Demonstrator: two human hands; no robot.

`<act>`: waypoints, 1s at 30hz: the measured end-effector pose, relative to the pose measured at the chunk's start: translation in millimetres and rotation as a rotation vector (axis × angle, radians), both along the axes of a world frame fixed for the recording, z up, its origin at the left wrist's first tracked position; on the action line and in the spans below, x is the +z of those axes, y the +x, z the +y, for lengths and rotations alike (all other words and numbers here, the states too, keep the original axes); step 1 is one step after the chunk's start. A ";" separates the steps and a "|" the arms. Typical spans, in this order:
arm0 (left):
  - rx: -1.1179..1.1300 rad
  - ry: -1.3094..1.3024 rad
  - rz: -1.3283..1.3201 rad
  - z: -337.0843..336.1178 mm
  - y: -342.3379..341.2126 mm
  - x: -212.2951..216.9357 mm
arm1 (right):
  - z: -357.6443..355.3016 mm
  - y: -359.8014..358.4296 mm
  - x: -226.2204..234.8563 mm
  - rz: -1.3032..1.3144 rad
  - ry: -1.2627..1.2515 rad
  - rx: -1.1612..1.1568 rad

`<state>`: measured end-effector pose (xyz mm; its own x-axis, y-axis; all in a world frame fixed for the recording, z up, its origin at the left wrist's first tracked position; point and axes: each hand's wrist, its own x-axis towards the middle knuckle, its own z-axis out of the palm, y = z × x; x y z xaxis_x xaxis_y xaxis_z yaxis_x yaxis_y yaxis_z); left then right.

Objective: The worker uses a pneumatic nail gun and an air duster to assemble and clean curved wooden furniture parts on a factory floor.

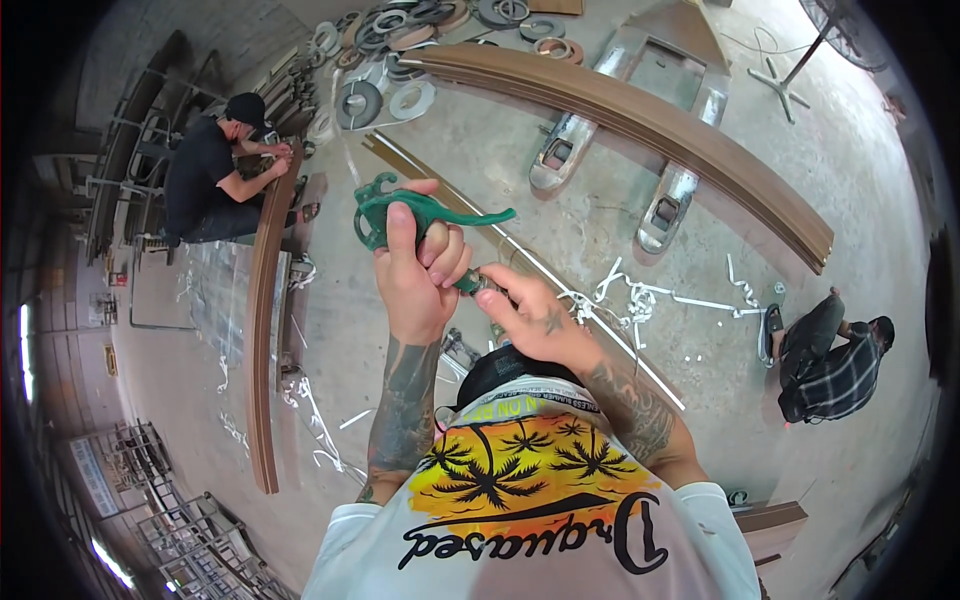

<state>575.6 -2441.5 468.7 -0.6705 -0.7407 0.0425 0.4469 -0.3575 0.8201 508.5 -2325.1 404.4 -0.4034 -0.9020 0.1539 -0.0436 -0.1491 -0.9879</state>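
In front of my chest, my left hand is wrapped round a green hand tool. The tool has a hooked, looped head at its left and a long curved arm tapering to the right. I cannot make out its exact kind. At its lower end is a small dark fitting, gripped by the fingers of my right hand. Part of that fitting is hidden under my fingers.
Long brown strips lie stacked on metal supports ahead, and more brown strips stand at left. A person works there; another person squats at right. White strip scraps litter the floor, with coiled edging rolls beyond.
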 end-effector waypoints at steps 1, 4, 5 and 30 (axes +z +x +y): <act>-0.047 0.009 0.003 -2.0 0.3 0.0 | -3.1 -1.7 -8.5 -0.291 0.004 0.184; -0.128 0.008 0.022 -5.7 1.3 -0.3 | -8.7 -16.5 -21.2 -0.800 0.014 0.566; -0.175 -0.006 0.040 -6.0 1.1 0.0 | -11.3 -19.4 -29.1 -0.901 0.020 0.657; 0.303 0.191 -0.116 -41.2 29.1 -35.8 | -62.7 16.2 -39.2 -0.072 0.198 0.182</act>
<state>604.7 -2482.7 432.9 -0.4117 -0.8937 -0.1785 0.4641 -0.3742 0.8028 524.7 -2387.7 365.2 -0.2359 -0.9702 -0.0558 0.0372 0.0484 -0.9981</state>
